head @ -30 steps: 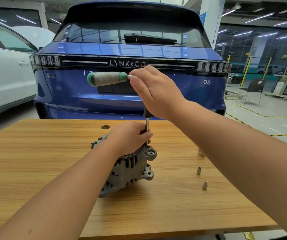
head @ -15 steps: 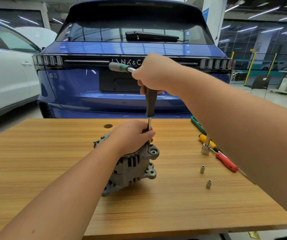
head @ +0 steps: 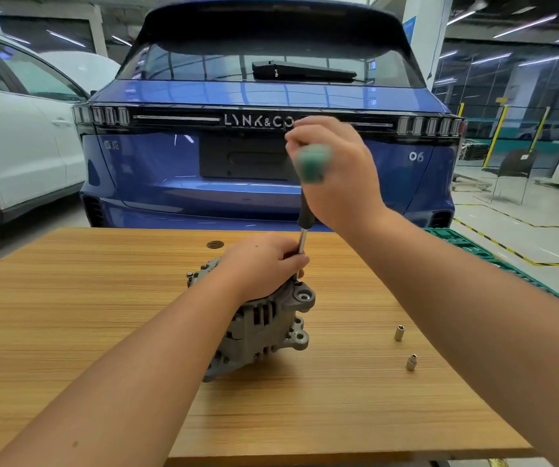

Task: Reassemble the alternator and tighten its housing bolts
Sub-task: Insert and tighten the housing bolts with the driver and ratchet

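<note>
a: alternator sits on the wooden worktop, grey housing with its mounting ears turned toward the right side, directly under the left grip.

b: and that left grip is clamped down on top of it?

a: yes, palm over the top of the housing, fingers curled, and the fingertips pinch the metal shaft of the t-handle wrench just above the bolt. the shaft stands nearly upright, its tip touching the bolt beside the upper ear.

b: right grip?

a: up above the left one, wrapped round the wrench's top. the green handle end pokes toward the camera from it and is blurred.

b: anything near the right grip's side of the worktop?

a: two small metal sockets below the right forearm, well apart from the alternator; the nearer one sits just beside the first, closer to the camera. a green crate edge shows past the right arm.

b: beyond the grips?

a: a dark round plug in the worktop just behind the left grip, then the tail of a blue car filling the background, a white car off to the left of it.
</note>
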